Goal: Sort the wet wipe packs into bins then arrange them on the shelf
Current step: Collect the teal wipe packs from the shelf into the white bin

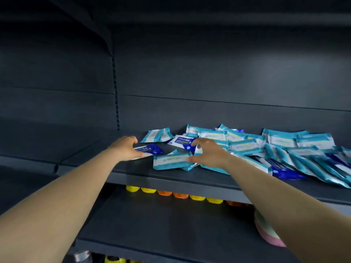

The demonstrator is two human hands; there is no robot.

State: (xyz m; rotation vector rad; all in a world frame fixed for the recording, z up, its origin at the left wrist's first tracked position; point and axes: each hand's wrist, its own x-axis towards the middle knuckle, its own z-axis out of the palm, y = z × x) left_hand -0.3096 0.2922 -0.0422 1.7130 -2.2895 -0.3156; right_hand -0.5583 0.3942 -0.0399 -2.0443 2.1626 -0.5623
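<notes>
The left hand [126, 149] lies open on a dark blue pack [150, 149] near the shelf [133, 170] front edge. The right hand [208, 153], fingers spread, touches a teal pack [171, 161] and another blue pack [183, 142]. More packs [284, 149] pile rightward.

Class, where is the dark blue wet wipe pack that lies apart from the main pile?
The dark blue wet wipe pack lies on the dark shelf, left of the pile, under the fingers of the left hand and beside a teal pack.
</notes>
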